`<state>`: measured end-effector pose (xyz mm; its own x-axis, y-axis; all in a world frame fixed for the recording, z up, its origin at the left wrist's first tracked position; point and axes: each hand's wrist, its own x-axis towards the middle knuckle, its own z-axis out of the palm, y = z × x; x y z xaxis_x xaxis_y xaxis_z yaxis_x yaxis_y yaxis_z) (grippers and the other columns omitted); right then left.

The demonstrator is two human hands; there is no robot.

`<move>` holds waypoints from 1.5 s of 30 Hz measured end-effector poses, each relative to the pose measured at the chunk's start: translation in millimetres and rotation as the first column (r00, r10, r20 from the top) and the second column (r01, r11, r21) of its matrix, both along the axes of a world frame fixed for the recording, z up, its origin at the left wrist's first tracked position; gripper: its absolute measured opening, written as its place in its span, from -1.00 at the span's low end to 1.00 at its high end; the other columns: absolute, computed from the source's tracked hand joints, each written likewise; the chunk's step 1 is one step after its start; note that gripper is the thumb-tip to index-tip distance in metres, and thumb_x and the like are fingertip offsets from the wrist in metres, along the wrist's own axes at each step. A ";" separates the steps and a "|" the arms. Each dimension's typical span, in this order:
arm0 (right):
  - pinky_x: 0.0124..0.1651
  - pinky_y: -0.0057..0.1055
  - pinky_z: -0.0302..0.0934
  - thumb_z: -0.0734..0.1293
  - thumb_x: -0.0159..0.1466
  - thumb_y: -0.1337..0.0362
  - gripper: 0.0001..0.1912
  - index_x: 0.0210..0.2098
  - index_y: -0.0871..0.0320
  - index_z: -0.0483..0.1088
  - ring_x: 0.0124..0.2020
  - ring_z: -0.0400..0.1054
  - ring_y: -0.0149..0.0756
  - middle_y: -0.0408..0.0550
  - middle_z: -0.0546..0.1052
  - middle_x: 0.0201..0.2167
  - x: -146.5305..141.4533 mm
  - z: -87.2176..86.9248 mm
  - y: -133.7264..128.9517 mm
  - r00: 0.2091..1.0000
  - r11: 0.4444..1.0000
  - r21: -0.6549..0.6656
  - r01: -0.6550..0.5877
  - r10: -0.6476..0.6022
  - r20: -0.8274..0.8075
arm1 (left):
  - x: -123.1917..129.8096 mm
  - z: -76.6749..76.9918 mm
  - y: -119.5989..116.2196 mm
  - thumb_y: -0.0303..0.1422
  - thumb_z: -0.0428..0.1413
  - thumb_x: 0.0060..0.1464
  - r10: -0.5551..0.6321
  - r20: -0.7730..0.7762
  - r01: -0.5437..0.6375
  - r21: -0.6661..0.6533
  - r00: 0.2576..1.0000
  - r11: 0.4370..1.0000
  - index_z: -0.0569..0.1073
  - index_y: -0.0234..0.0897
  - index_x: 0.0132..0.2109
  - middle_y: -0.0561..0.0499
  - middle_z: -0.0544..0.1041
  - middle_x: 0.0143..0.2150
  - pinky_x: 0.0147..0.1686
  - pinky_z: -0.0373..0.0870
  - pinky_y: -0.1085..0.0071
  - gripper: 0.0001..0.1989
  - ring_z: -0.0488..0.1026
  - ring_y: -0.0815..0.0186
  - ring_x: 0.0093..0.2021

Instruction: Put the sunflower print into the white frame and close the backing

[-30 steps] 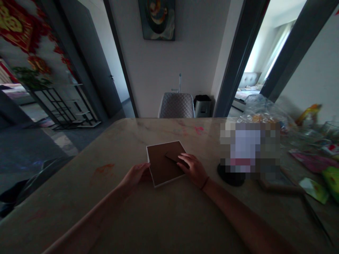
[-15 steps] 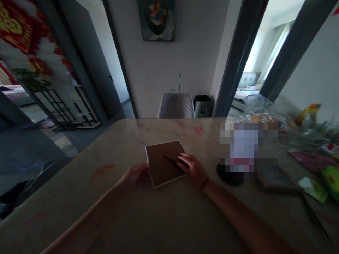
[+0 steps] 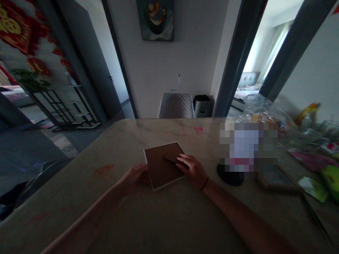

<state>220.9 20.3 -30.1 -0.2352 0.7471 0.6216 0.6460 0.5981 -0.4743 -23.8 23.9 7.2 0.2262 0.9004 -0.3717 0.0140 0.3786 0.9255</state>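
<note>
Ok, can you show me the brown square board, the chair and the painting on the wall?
Brown board [image 3: 162, 173]: head view, on its flat brown face.
Chair [image 3: 176, 106]: head view, on its quilted backrest.
Painting [image 3: 155, 31]: head view, on its lower middle.

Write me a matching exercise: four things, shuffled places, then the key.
1. Left hand
2. Quilted chair
3. Right hand
4. Painting

A. Beyond the far edge of the table
B. On the wall
C. At the left edge of the brown panel
D. Over the panel's right side

Pairs: 1-C, 2-A, 3-D, 4-B
</note>
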 end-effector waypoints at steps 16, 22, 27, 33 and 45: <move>0.03 -0.26 0.20 0.21 0.23 0.14 -0.68 -0.12 0.15 0.41 -0.04 0.32 -0.25 0.04 0.47 -0.10 0.4 0.0 -0.9 0.997 0.998 -0.003 0.067 -0.067 0.032 | -2.5 -13.6 7.9 -0.16 0.19 -0.17 0.015 -0.098 -0.010 0.053 0.995 0.999 0.37 -0.34 -0.10 -0.09 0.58 -0.32 -0.50 0.43 0.42 -0.51 0.52 0.27 -0.46; 0.02 -0.25 0.22 0.23 0.21 0.17 -0.71 -0.13 0.13 0.42 -0.06 0.34 -0.24 0.04 0.48 -0.11 -0.9 -3.0 1.6 0.994 0.994 -0.007 0.108 -0.108 0.034 | -9.0 -31.8 14.8 -0.17 0.32 -0.42 0.010 -0.124 0.005 0.125 0.992 0.992 0.20 -0.32 0.10 -0.18 0.53 -0.16 -0.39 0.46 0.32 -0.12 0.52 0.12 -0.29; 0.01 -0.25 0.22 0.24 0.20 0.18 -0.72 -0.16 0.16 0.44 -0.08 0.35 -0.22 0.06 0.48 -0.11 -1.3 -5.0 4.4 0.986 0.986 -0.026 0.166 -0.165 0.030 | -4.9 -33.7 9.7 -0.22 0.37 -0.53 -0.068 -0.057 0.077 0.172 0.996 0.982 0.07 -0.25 0.19 -0.24 0.45 -0.04 -0.19 0.39 0.26 0.08 0.45 0.07 -0.09; 0.02 -0.25 0.21 0.24 0.19 0.18 -0.72 -0.16 0.16 0.43 -0.06 0.34 -0.23 0.06 0.48 -0.11 -1.0 -3.3 3.3 0.986 0.985 -0.044 0.166 -0.166 0.006 | 2.5 -31.0 2.9 -0.26 0.32 -0.43 -0.056 -0.111 0.082 0.246 0.992 0.966 -0.01 -0.25 0.23 -0.29 0.38 0.02 -0.19 0.39 0.20 0.06 0.43 0.03 -0.08; -0.02 -0.16 0.23 0.22 0.21 0.21 -0.74 -0.18 0.15 0.44 -0.10 0.34 -0.18 0.08 0.48 -0.15 2.8 -5.4 7.6 0.973 0.973 0.019 0.230 -0.230 -0.017 | 17.6 -24.2 -19.2 -0.13 0.02 0.01 0.275 -0.747 0.455 0.608 0.606 0.650 0.29 -0.23 0.12 -0.09 0.27 0.19 0.15 0.08 0.15 -0.47 0.17 0.11 0.18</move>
